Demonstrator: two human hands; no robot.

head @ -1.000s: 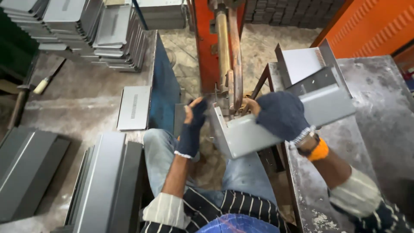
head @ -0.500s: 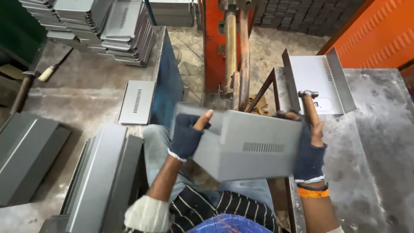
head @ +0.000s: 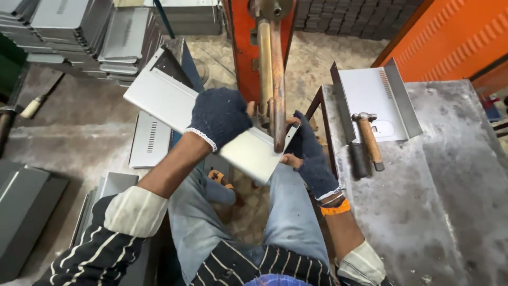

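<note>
A grey bent sheet-metal panel [head: 164,100] lies tilted across my lap, its right end under the copper rods [head: 275,79] of the orange machine [head: 246,37]. My left hand [head: 219,116], in a dark knit glove, presses down on the panel's middle. My right hand [head: 307,153], also gloved, grips the panel's right end just beside the rods.
A grey metal table [head: 450,185] stands at my right, carrying a U-shaped metal tray [head: 375,100] and a wooden-handled hammer [head: 368,135]. Stacks of similar panels [head: 79,26] stand at the back left, more panels [head: 21,206] lie on the floor at left.
The panel has been turned and swung out to the left; its right end now sits under the rods. My left hand moved on top of it, my right hand to its end.
</note>
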